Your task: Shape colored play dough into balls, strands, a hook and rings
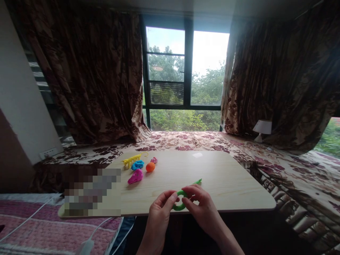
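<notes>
Near the table's front edge, my left hand (162, 207) and my right hand (200, 202) both hold a strip of green modelling clay (178, 208) bent into a ring. Left thumb and fingers pinch its left side. My right thumb and fingers grip the other side, hiding part of the clay. A green tip sticks out beyond the right fingers; whether it joins the ring is hidden. Farther back to the left lie a magenta clay lump (135, 176), an orange clay ball (150, 167), a blue clay piece (137, 165), a small pink clay piece (154, 160) and a yellow clay animal (132, 160).
The pale wooden table (225, 180) has rounded corners. Blurred blocks cover its left end. Behind it, a floral-covered ledge (186, 140) runs below the window, with a white lamp (262, 127) at right. A pink quilt (53, 230) and white cables lie at lower left.
</notes>
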### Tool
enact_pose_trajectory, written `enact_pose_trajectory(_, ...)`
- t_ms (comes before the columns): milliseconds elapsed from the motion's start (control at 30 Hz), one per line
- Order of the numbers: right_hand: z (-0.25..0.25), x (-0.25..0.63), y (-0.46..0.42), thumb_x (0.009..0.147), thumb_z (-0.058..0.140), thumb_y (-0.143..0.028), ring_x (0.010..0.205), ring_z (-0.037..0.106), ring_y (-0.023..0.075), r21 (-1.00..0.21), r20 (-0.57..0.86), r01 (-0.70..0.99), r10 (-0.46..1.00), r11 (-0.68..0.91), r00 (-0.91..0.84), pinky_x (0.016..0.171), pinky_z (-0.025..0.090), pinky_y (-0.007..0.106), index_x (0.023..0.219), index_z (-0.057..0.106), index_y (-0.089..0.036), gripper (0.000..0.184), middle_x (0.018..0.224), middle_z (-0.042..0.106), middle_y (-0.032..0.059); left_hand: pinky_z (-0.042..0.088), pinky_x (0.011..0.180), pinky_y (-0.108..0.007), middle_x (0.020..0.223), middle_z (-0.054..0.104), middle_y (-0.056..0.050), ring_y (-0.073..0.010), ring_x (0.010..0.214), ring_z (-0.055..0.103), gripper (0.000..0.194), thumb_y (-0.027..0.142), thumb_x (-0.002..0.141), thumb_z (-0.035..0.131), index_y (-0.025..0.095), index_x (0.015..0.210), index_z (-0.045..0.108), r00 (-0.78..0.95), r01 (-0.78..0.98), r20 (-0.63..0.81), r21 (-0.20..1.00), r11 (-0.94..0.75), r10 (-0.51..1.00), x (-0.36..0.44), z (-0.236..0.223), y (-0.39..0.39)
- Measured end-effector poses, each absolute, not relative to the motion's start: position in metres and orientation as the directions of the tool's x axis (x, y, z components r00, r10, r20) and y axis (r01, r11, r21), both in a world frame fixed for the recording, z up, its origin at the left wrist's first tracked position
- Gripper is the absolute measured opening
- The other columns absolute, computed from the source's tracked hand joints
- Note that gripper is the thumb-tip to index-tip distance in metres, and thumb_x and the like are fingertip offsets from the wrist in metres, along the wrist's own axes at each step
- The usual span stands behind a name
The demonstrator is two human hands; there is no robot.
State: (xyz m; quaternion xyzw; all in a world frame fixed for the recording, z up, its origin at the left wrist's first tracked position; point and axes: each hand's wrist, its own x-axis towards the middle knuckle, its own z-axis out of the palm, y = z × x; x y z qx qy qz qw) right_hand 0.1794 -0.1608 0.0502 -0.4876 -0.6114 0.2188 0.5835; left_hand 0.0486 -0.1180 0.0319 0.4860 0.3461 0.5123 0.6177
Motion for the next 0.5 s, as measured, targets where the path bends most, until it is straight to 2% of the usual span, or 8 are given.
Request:
enact_pose_trajectory(200, 0.0526, 0.1811, -0.1631, 0.078, 0.05, -0.011, 0.072, 0.054, 0.0116, -0.772, 0.545, 0.446, 0.833, 0.453, 0.096, 0.065, 0.044, 0.023, 0.087, 0.065, -0.021, 0.021, 0.08, 0.057, 0.0004, 0.041, 0.069, -0.024, 0.074, 0.062, -0.001, -0.0125, 0.071, 0.055, 0.03, 0.034, 0.069, 0.062, 0.015, 0.092, 0.06, 0.232, -0.333, 0.049, 0.942, 0.032, 0.971, 0.0468, 0.0354, -0.1183)
enact_pose_trajectory(367, 0.0493, 0.1819, -0.163, 0.074, 0.057, -0.013, 0.071, 0.054, 0.0123, -0.766, 0.554, 0.466, 0.822, 0.443, 0.131, 0.063, 0.044, 0.024, 0.097, 0.061, -0.021, 0.025, 0.083, 0.057, 0.0007, 0.04, 0.071, -0.023, 0.069, 0.061, 0.0, -0.012, 0.07, 0.053, 0.026, 0.035, 0.069, 0.062, 0.016, 0.086, 0.062, 0.249, -0.26, 0.074, 0.965, -0.007, 0.966, 0.0459, 0.0342, -0.1168)
enact_pose_trajectory(500, 0.0491, 0.1814, -0.165, 0.075, 0.057, -0.015, 0.069, 0.053, 0.012, -0.744, 0.55, 0.514, 0.828, 0.427, 0.109, 0.063, 0.042, 0.024, 0.085, 0.064, -0.022, 0.014, 0.078, 0.057, -0.0001, 0.039, 0.068, -0.021, 0.067, 0.06, 0.001, -0.0114, 0.068, 0.052, 0.025, 0.038, 0.071, 0.06, 0.016, 0.083, 0.063, 0.251, -0.211, 0.083, 0.977, -0.029, 0.964, 0.0457, 0.0309, -0.1166)
